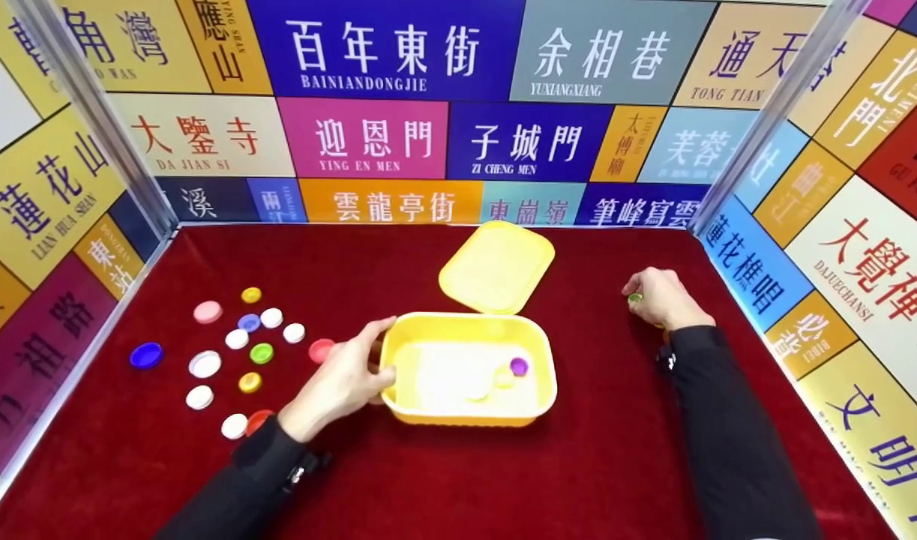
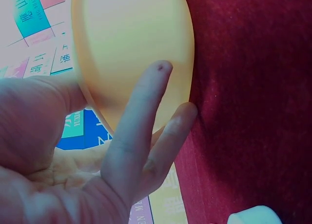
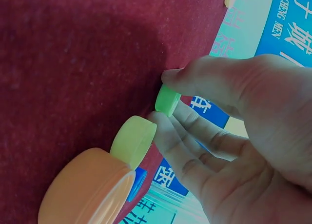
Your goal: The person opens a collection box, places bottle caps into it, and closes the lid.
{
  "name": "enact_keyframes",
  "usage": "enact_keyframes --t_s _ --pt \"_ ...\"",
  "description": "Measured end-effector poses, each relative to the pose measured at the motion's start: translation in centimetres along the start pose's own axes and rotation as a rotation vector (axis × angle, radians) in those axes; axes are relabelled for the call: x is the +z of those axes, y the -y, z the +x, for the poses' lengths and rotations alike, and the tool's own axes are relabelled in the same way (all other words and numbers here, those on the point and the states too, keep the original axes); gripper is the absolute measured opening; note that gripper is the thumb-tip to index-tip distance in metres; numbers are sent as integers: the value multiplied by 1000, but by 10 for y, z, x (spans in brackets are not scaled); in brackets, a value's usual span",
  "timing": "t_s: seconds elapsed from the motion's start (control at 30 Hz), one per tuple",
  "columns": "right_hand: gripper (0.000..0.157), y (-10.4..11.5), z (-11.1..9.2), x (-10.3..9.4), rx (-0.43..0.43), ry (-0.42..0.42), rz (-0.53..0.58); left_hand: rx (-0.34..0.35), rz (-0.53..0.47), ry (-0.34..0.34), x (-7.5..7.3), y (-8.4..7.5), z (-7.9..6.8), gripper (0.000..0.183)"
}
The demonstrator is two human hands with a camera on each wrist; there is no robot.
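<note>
My left hand (image 1: 346, 375) grips the left end of a yellow plastic container (image 1: 469, 420), thumb at the rim and fingers along its outer wall (image 2: 136, 43). Inside the container lie a purple cap (image 1: 519, 367), a yellow cap (image 1: 504, 377) and a whitish cap (image 1: 477, 391). Off to the right, my right hand (image 1: 665, 298) pinches a small green bottle cap (image 3: 167, 101) between thumb and fingers, at the cloth. Close by its fingertips in the right wrist view are a yellow-green cap (image 3: 131, 142), a larger orange cap (image 3: 80, 192) and a partly hidden blue cap (image 3: 138, 183).
Behind the container a yellow lid (image 1: 497, 268) lies flat on the red cloth (image 1: 458, 480). Several caps are scattered at the left, among them a blue one (image 1: 146, 355), a pink one (image 1: 208, 312) and a green one (image 1: 261, 353). Printed panels (image 1: 398, 56) wall in the table.
</note>
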State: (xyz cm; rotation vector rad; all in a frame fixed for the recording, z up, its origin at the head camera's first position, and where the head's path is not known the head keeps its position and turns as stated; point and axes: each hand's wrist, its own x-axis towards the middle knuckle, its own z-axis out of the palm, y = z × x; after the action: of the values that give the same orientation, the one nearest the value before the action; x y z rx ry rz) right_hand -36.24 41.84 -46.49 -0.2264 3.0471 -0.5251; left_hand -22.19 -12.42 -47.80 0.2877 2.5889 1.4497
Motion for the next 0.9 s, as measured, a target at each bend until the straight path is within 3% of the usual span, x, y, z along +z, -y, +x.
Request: enact_keyframes --t_s 0.5,0.73,0.9 --pt "26 16 -3 6 -2 -27 40 7 29 -7 -1 1 0 84" --pt "28 42 -11 7 -13 -29 84 7 24 -2 -1 1 0 83" --pt "26 66 -21 7 -69 -45 135 4 32 -4 -1 1 0 83"
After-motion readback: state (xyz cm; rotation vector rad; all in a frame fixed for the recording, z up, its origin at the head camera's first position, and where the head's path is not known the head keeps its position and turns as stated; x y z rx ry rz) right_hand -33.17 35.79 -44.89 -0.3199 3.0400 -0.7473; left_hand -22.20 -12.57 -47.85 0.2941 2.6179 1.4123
